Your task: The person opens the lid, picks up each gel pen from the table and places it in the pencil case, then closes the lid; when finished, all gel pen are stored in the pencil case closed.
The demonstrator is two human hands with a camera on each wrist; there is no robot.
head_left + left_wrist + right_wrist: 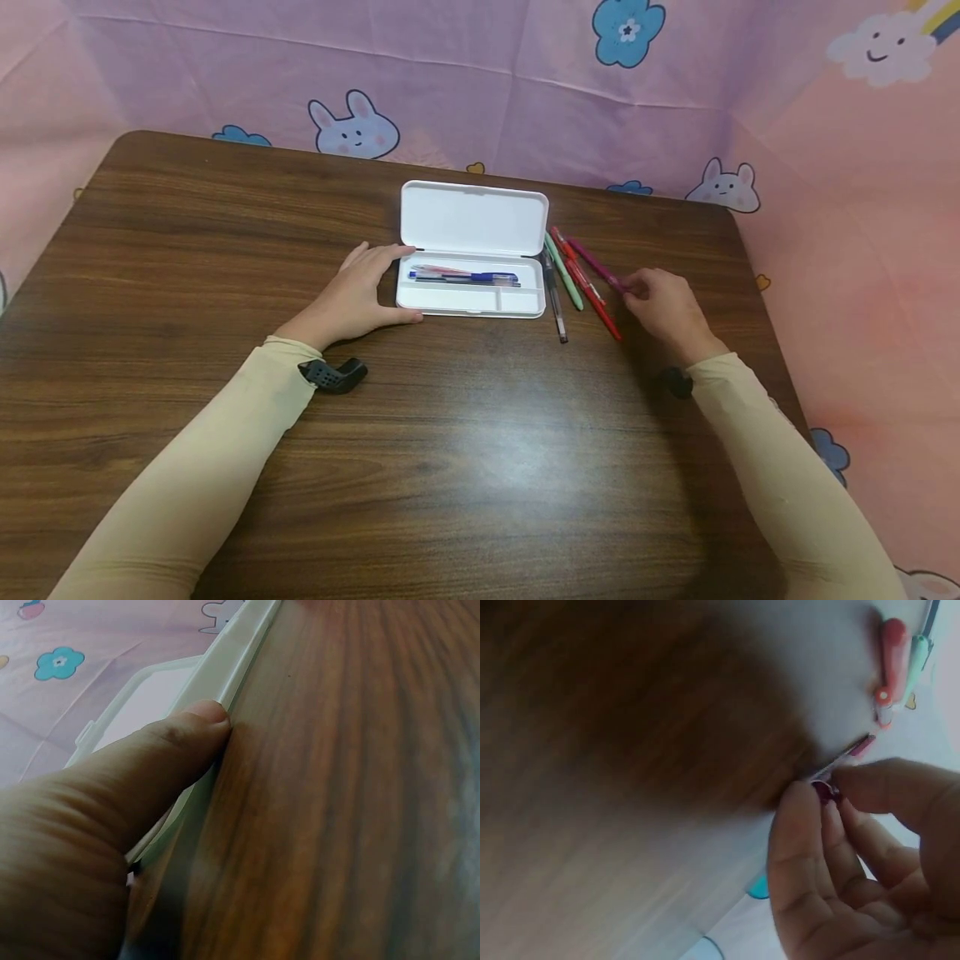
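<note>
An open white pencil case (469, 311) lies on the table with its lid (474, 218) tilted back. My left hand (358, 292) holds its left end, thumb at the front edge and fingers near the hinge. In the left wrist view the thumb (169, 750) presses the case's side wall. A blue-capped pen (493, 277) and other slim pens lie in the long compartment. My right hand (669, 310) pinches the near end of a magenta pen (596, 263) between thumb and fingertips; in the right wrist view its round end (825, 792) shows between them.
Right of the case lie a dark clear-barrelled pen (555, 296), a mint green pen (566, 275) and red pens (592, 292), close together and slanting. The wooden table (450, 450) has a rounded far edge, with a printed cloth (465, 75) hanging behind and at the right.
</note>
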